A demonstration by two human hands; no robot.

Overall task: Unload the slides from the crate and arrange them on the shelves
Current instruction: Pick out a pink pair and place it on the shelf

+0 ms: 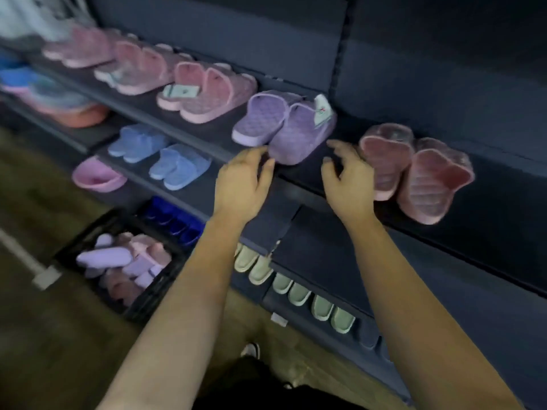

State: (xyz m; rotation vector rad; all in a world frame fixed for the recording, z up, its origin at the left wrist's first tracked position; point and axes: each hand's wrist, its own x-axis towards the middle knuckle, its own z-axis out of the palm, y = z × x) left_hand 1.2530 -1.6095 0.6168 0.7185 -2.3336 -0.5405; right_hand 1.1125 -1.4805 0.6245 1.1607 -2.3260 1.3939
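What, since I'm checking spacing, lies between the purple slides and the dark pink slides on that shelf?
Only a bare strip of shelf, with the right hand held in front of it, in the head view.

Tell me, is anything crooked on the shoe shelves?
Yes. The dark pink pair on the right of the top shelf is tipped up at a slant, while the light pink pairs sit flat.

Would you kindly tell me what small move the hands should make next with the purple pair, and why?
Probably push the nearer purple slide back with the left hand, which is at its toe. It sits further forward than its partner, reaching the front edge of the shelf. The right hand hovers open beside it and could steady it.
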